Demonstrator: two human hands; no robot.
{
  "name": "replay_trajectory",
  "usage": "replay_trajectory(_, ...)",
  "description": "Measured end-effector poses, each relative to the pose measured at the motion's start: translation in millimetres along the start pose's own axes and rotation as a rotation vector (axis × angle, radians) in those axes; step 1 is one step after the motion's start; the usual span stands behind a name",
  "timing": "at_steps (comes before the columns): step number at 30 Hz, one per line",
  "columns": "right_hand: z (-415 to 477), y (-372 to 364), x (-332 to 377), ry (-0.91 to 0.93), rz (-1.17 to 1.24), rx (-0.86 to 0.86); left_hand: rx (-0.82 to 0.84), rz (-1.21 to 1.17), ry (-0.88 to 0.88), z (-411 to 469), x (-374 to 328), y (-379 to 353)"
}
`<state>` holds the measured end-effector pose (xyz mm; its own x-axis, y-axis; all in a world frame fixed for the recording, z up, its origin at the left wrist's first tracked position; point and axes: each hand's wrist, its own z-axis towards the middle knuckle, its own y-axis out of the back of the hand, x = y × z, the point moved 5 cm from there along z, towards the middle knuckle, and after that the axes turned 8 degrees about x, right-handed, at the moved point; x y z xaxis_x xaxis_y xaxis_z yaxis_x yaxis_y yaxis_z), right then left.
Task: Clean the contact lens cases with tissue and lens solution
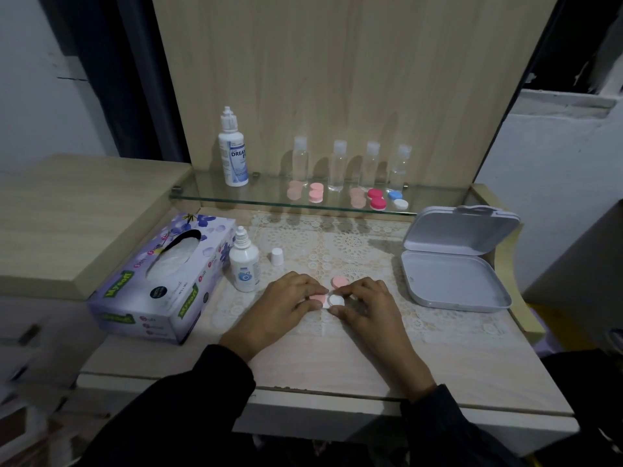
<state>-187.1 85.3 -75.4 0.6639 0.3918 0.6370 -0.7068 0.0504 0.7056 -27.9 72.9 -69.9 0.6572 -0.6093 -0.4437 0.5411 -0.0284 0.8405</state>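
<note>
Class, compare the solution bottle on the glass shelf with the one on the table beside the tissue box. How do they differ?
The shelf bottle is taller; the table bottle is shorter and squatter. The shelf bottle is capped; the table bottle's tip is bare, and a white cap stands beside it. Both are white, upright, with blue print.

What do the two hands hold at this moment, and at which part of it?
Both hold one contact lens case: the left hand pinches its pink end, and the right hand pinches its white end.
</note>
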Motion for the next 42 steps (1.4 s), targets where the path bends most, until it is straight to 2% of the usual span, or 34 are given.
replay_trajectory(3, 0, 0, 0, -0.005, -0.01, 0.0, 0.025, -0.038, -0.002, 0, -1, -3)
replay_trajectory(8, 0, -1, 0, -0.008, -0.014, 0.002, 0.025, -0.267, 0.075, -2, 3, -3)
replay_trajectory(13, 0, 0, 1, -0.013, -0.027, -0.004, -0.102, -0.075, 0.149, -2, 4, -1)
replay_trajectory(17, 0, 0, 3, -0.014, -0.037, -0.006, -0.076, -0.098, 0.142, 2, 5, -5)
replay_trajectory(23, 1, -1, 1, -0.019, -0.037, -0.014, 0.02, -0.132, 0.043, 6, 8, -4)
replay_trajectory(27, 2, -1, 0, -0.019, -0.025, 0.04, -0.031, -0.153, 0.069, 1, 8, -3)
replay_trajectory(29, 5, 3, -2, -0.027, 0.063, 0.088, -0.056, -0.172, 0.087, -2, 9, -4)
replay_trajectory(31, 12, 13, -3, -0.021, 0.141, 0.067, -0.054, -0.185, 0.092, -3, 8, -3)
replay_trajectory(36, 28, 3, -6, 0.125, -0.213, 0.213, -0.056, -0.199, 0.095, -4, 7, -2)
replay_trajectory(42, 31, 12, -2, 0.087, -0.015, 0.244, -0.098, -0.27, 0.166, -6, 9, 2)
